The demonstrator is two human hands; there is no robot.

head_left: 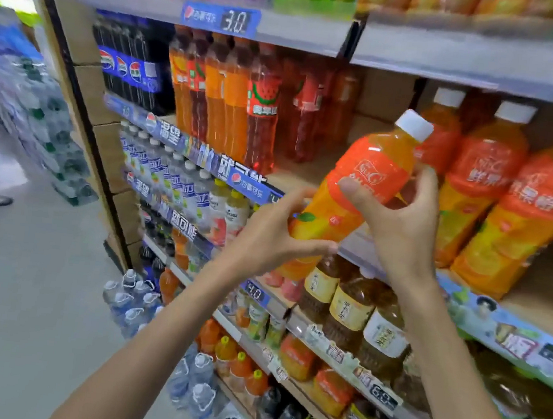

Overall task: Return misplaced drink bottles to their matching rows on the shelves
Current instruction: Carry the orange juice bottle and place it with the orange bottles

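I hold one plastic bottle of orange juice drink with a white cap and an orange label in both hands, in front of the shelves. My right hand wraps its fingers around the middle of the bottle, the thumb lying on the label. My left hand takes the lower end, fingers curled under and around it. The bottle is tilted, its cap pointing up and to the right, away from my left fingers. Just beyond my right fingers stands a row of the same orange juice bottles with white caps on the wooden shelf board (they look larger than mine). Below my fingers are brown tea bottles with yellow labels. Beyond my left fingers stand tall red and orange soda bottles.
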